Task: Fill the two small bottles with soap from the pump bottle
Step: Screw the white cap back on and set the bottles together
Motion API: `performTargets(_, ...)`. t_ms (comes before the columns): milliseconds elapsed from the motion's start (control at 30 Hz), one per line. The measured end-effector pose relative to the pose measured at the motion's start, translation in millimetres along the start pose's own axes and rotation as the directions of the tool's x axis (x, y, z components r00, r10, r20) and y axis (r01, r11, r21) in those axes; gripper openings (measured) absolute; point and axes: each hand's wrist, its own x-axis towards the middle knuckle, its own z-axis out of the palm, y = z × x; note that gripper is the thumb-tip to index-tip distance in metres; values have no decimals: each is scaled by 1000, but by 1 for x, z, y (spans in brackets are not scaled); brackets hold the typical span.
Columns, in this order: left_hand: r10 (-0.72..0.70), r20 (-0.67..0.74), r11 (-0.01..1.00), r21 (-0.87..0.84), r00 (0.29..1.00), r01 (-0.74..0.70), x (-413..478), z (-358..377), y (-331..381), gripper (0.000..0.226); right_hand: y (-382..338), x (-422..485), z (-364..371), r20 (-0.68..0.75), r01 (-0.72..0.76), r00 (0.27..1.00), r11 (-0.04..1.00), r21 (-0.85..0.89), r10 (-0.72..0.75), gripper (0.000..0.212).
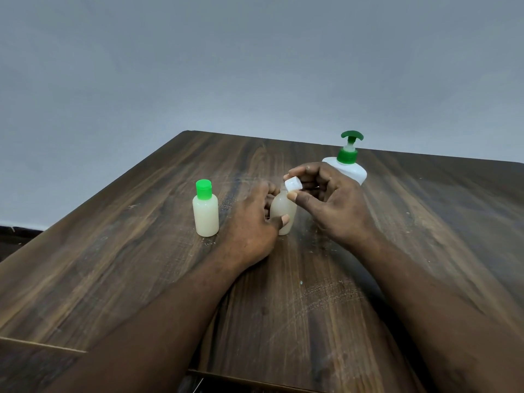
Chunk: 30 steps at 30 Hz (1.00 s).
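Table: dark wood-grain table point(119, 268) with scuffs and pale specks, its far edge against a plain grey wall point(226, 58)
Pump bottle: white pump bottle point(350, 167) with a green collar and pump head, upright at the far right of the group; its lower left part is hidden behind the right hand
Capped bottle: small bottle with green cap point(205, 209), upright, full of pale creamy soap, standing alone to the left, near the left hand but not touching it
Open bottle: second small bottle point(282, 209), upright between the two hands, holding cloudy pale soap; its neck is partly hidden by the white cap and the fingers
White cap: white cap point(293, 185), tilted, right at the mouth of the second small bottle; whether it touches the neck cannot be told
In the way: the left hand covers the left side of the open bottle; the right hand blocks part of the pump bottle
Left hand: left hand point(252, 222) wraps the second small bottle, thumb across its front lower part, fingers curled behind, forearm reaching in from the lower left
Right hand: right hand point(331, 202) pinches the white cap between thumb and fingertips, other fingers loosely curled, wrist raised above the table
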Motion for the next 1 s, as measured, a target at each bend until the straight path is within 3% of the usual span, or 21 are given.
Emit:
performTargets(300, 4, 17, 999, -32, 1000, -3, 1, 1, -2, 38, 5, 1, -1, 47, -21, 999, 1000, 19, 20, 34)
performTargets(700, 21, 35, 999, -37, 999, -19, 0, 1, 0, 43, 7, 1, 2, -22, -38, 999, 999, 33, 39, 41)
performTargets(867, 29, 51, 999, -23, 998, -28, 0, 0, -1, 45, 9, -1, 3, -2, -8, 1000, 1000, -17, 8, 29)
performTargets(1000, 31, 47, 999, -33, 998, -30, 0, 2, -3, 45, 8, -1, 3, -5, -9, 1000, 998, 67, 10, 19)
